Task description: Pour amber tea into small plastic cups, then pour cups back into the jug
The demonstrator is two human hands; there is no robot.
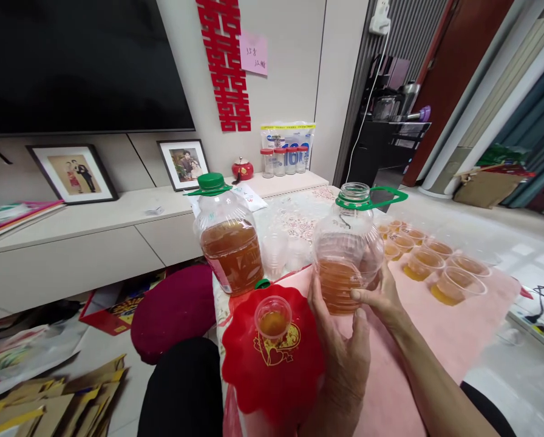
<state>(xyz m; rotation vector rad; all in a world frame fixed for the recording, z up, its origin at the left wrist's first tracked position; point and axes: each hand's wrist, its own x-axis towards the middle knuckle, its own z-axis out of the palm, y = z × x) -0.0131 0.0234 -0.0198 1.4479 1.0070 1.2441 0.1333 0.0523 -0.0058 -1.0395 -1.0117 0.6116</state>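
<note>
Between my two hands is an uncapped clear plastic jug [340,267] with a green handle ring, partly filled with amber liquid. My left hand [340,358] wraps its near left side, and my right hand [381,300] grips its right side with the thumb across the front. The jug looks upright. To the left, a red scalloped tray [240,358] carries one clear plastic cup [273,318] with some amber liquid in it. Behind the tray stands a fuller jug [231,249] with its green cap on. A loose green cap [263,283] lies by that jug's base.
Several cups of amber liquid [424,264] stand on the pink cloth [390,376] at the right. Empty clear cups [274,249] are stacked behind the tray. A white cabinet [158,212] with framed photos and lidded jars runs along the wall. A maroon stool [172,312] sits at left.
</note>
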